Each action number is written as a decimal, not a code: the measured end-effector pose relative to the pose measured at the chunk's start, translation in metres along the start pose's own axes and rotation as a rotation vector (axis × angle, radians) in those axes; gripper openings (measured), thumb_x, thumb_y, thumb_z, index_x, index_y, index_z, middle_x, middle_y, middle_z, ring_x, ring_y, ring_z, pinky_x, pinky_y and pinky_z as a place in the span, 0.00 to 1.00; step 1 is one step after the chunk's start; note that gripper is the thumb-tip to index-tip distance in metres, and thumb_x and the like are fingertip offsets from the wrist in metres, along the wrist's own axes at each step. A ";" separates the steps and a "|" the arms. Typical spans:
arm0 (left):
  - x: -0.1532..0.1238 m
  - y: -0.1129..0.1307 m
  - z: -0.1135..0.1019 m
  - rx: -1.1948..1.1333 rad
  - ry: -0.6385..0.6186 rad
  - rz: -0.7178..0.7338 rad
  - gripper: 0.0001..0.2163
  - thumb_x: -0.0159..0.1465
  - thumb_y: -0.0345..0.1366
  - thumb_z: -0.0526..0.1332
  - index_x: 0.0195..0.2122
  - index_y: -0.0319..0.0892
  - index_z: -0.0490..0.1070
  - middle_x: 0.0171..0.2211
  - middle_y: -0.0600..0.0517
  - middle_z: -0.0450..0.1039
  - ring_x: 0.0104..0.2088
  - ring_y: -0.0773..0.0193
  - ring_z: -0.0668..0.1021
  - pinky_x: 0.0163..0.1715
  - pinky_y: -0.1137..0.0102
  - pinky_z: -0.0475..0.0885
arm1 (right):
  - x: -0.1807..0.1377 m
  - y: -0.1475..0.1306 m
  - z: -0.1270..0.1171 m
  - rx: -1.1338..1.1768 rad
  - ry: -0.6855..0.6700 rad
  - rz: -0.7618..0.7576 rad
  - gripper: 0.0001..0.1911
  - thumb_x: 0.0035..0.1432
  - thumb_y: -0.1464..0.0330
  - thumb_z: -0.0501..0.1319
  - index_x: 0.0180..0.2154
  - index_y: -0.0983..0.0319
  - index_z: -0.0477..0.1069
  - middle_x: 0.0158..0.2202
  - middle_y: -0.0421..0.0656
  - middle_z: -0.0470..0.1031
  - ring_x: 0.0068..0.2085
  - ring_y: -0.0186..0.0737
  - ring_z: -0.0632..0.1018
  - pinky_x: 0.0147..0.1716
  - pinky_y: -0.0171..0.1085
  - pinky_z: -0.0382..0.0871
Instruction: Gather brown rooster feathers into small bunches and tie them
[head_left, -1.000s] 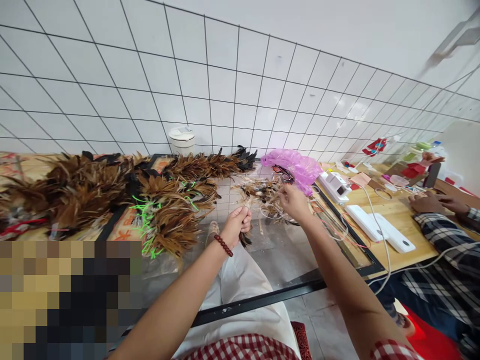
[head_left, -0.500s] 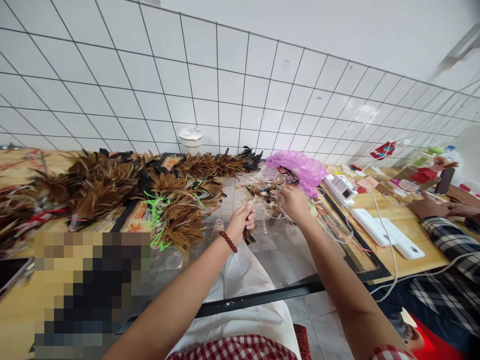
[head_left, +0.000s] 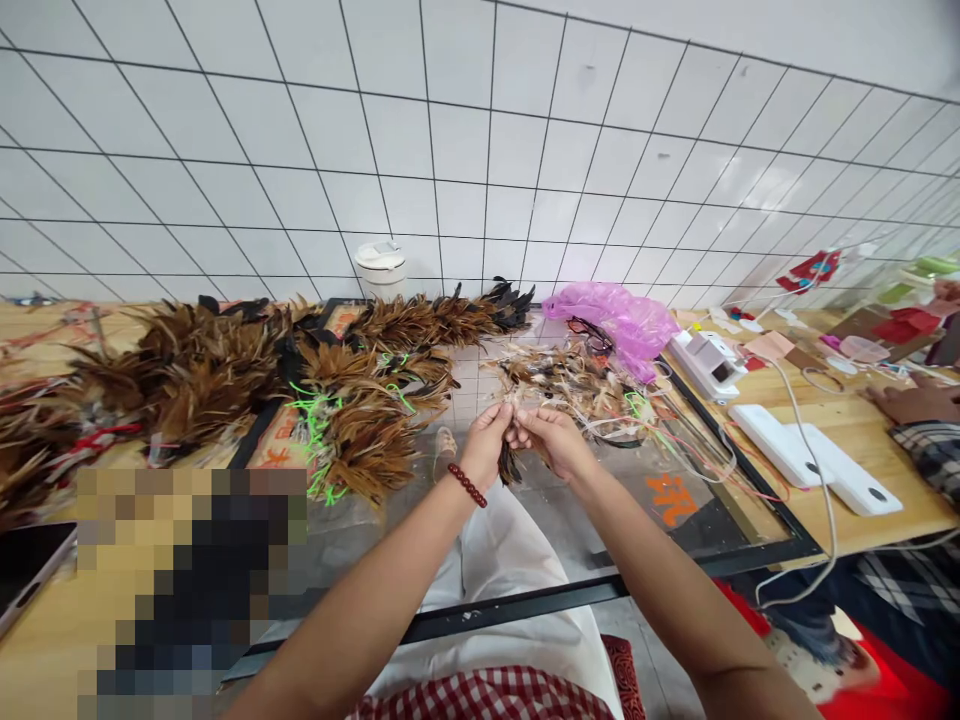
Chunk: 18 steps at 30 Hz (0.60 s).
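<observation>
Over the middle of the table (head_left: 525,606), a dark tuft (head_left: 510,467) is pinched by the left hand (head_left: 487,442) and the right hand (head_left: 556,440), fingertips together. Feather bundles (head_left: 375,450) are laid to the left, and loose feathers (head_left: 570,378) are heaped just beyond the hands, to the right; farther off, a pink bag (head_left: 626,320) and a cup (head_left: 381,270) are set.

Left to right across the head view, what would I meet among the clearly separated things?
Dark-screened device → white lidded container → left hand → right hand → white plug block → co-worker's hand.
</observation>
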<state>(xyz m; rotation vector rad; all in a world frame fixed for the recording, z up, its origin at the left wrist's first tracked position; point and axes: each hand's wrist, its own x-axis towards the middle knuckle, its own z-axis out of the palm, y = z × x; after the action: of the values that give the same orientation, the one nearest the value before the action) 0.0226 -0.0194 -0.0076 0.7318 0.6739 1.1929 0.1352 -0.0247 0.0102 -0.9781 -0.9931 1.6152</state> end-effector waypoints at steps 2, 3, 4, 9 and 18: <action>-0.001 0.000 0.000 0.021 -0.002 -0.012 0.19 0.53 0.51 0.68 0.27 0.38 0.67 0.15 0.58 0.63 0.17 0.74 0.66 0.20 0.76 0.62 | 0.001 0.000 -0.002 -0.004 -0.002 0.012 0.20 0.42 0.55 0.71 0.17 0.63 0.69 0.18 0.41 0.73 0.23 0.32 0.73 0.24 0.33 0.65; -0.001 0.000 0.000 0.029 -0.003 -0.018 0.19 0.53 0.50 0.68 0.28 0.38 0.68 0.15 0.58 0.63 0.17 0.74 0.66 0.20 0.76 0.62 | 0.001 0.000 -0.002 -0.012 -0.005 0.023 0.21 0.43 0.55 0.71 0.17 0.63 0.69 0.19 0.42 0.73 0.23 0.33 0.73 0.24 0.32 0.65; -0.001 0.001 0.000 0.032 -0.005 -0.023 0.19 0.53 0.50 0.68 0.28 0.38 0.69 0.16 0.58 0.63 0.17 0.74 0.67 0.20 0.76 0.62 | 0.001 0.000 -0.003 -0.019 -0.005 0.034 0.21 0.43 0.55 0.71 0.17 0.63 0.69 0.19 0.42 0.73 0.23 0.32 0.73 0.23 0.32 0.64; -0.001 0.001 -0.001 0.019 -0.004 -0.039 0.18 0.53 0.48 0.68 0.30 0.37 0.71 0.16 0.57 0.64 0.18 0.74 0.67 0.20 0.76 0.62 | 0.002 -0.001 -0.003 -0.043 0.016 0.102 0.21 0.42 0.54 0.71 0.18 0.64 0.70 0.18 0.42 0.72 0.22 0.32 0.71 0.20 0.31 0.61; 0.001 0.004 -0.001 -0.051 0.099 -0.057 0.17 0.52 0.45 0.70 0.26 0.38 0.67 0.19 0.57 0.66 0.19 0.73 0.69 0.21 0.76 0.65 | 0.000 -0.005 -0.007 -0.354 0.065 -0.007 0.22 0.44 0.51 0.69 0.18 0.63 0.70 0.15 0.37 0.68 0.18 0.28 0.64 0.20 0.32 0.56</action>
<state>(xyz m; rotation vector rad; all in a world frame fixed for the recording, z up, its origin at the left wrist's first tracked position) 0.0195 -0.0178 -0.0053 0.6103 0.7392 1.1955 0.1433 -0.0231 0.0120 -1.2537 -1.2616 1.4181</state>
